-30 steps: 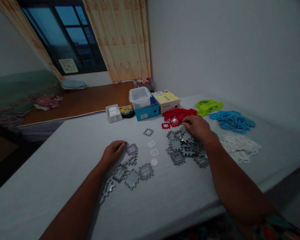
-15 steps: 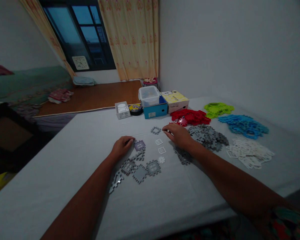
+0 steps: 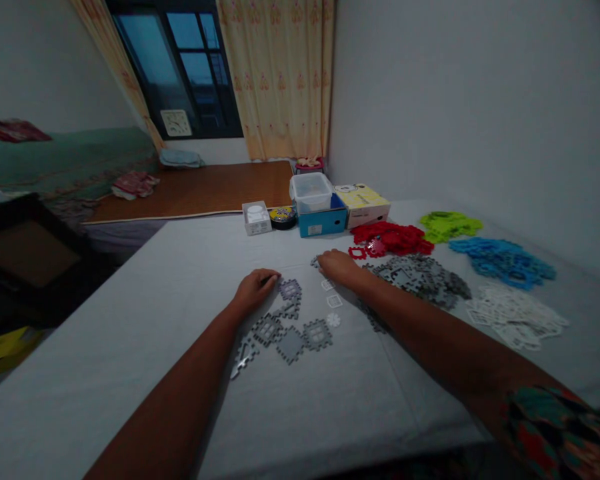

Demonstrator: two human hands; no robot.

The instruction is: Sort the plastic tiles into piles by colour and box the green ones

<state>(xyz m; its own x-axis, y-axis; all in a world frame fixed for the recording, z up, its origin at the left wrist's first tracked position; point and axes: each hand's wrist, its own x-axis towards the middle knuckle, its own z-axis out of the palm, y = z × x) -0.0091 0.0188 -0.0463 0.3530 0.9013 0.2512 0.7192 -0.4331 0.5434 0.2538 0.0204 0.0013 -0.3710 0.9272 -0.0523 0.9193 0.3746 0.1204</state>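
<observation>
My left hand (image 3: 255,288) rests on the white table (image 3: 130,347) with its fingers curled onto the top end of a row of joined grey tiles (image 3: 290,330). My right hand (image 3: 337,265) reaches across to the left, fingers bent together, with its tips on a loose grey tile (image 3: 313,262). Three small white pieces (image 3: 334,301) lie between my hands. A heap of grey tiles (image 3: 420,277) sits just right of my right forearm.
Heaps of red (image 3: 393,238), green (image 3: 450,225), blue (image 3: 505,260) and white tiles (image 3: 515,313) lie to the right. At the table's far edge stand a blue box (image 3: 323,223) under a clear tub (image 3: 311,192), a yellow box (image 3: 363,203), a small white box (image 3: 257,219) and a tape roll (image 3: 283,217).
My right hand has left the grey heap and moved left to the loose grey tile. My left hand has stayed on the joined row. The view has shifted left.
</observation>
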